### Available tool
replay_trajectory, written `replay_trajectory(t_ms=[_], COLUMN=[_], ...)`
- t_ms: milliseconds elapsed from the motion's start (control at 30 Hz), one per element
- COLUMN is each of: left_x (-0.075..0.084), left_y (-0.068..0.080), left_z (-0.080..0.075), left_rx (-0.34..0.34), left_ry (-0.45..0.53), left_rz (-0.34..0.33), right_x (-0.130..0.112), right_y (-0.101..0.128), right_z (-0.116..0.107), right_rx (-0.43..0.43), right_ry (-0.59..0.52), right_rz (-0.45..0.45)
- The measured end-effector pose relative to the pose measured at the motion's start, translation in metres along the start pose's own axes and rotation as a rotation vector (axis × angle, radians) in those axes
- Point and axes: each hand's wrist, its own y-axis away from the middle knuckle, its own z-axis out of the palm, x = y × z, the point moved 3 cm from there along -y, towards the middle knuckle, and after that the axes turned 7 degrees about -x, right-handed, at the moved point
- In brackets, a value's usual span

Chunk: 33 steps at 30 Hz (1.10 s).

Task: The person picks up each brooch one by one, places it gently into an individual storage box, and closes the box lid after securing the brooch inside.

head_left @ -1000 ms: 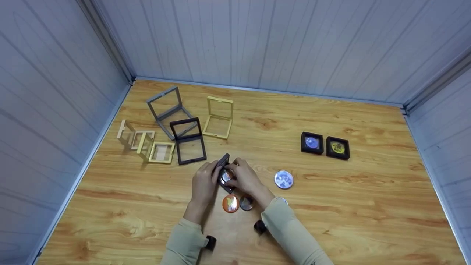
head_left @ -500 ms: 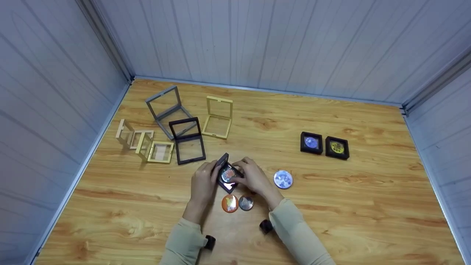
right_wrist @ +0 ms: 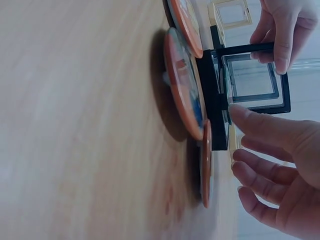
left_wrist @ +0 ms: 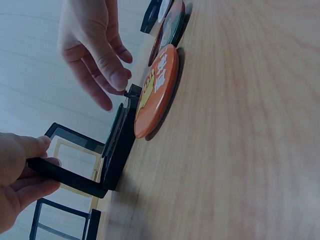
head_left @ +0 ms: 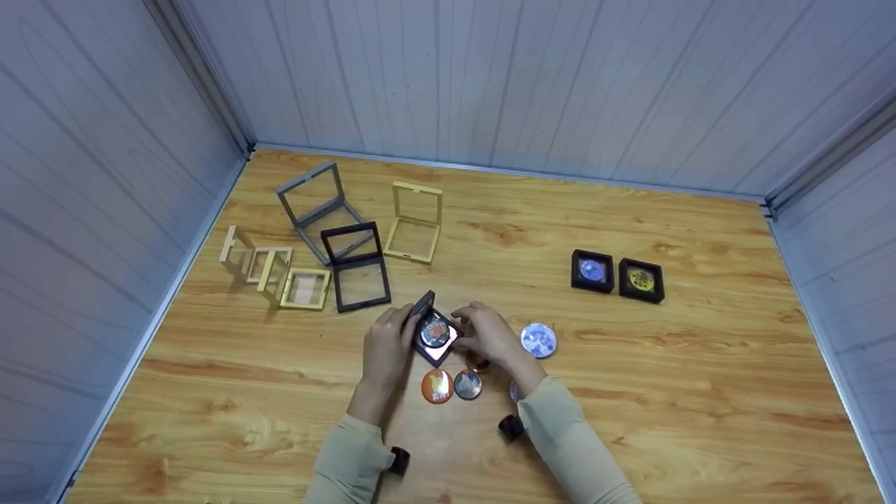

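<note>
left hand [head_left: 387,344]: my fingers pinch the raised lid of the small black hinged case [head_left: 432,331], holding it open
right hand [head_left: 490,334]: fingers straight and relaxed, fingertips [right_wrist: 239,114] at the right edge of the case base, gripping nothing
case: sits on the wooden table [head_left: 700,392] near the front centre, between my hands; lid tilted up on the left side
badge in case [head_left: 435,330]: round, lies flat in the base, reddish print on top
orange badge [head_left: 437,386]: on the table just in front of the case, near side
grey badge [head_left: 467,384]: just right of the orange one, touching or nearly, cannot tell
blue-white badge [head_left: 538,340]: loose on the table, right of my right hand
closed black cases [head_left: 593,271]: two side by side, well to the right, each with a badge inside
empty open frames [head_left: 355,267]: black, grey, yellow and cream ones clustered at the back left
wrist views: confirm lid held between my left thumb [left_wrist: 30,147] and fingers
</note>
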Motion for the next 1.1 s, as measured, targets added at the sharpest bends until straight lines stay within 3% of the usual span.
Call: replay_trajectory(t_ms=[233, 567, 1100], left_x=[0.0, 0.004, 0.015], left_y=[0.001, 0.003, 0.008], left_z=[0.0, 0.0, 0.006], left_rx=[-0.005, 0.013, -0.061], left_ry=[0.001, -0.004, 0.002], left_rz=[0.003, 0.065, 0.061], right_x=[0.002, 0.004, 0.007], right_y=[-0.001, -0.001, 0.0], right_z=[0.002, 0.006, 0.007], right_rx=[-0.015, -0.015, 0.008], right_ry=[0.014, 0.003, -0.011], right_rz=[0.0, 0.002, -0.013])
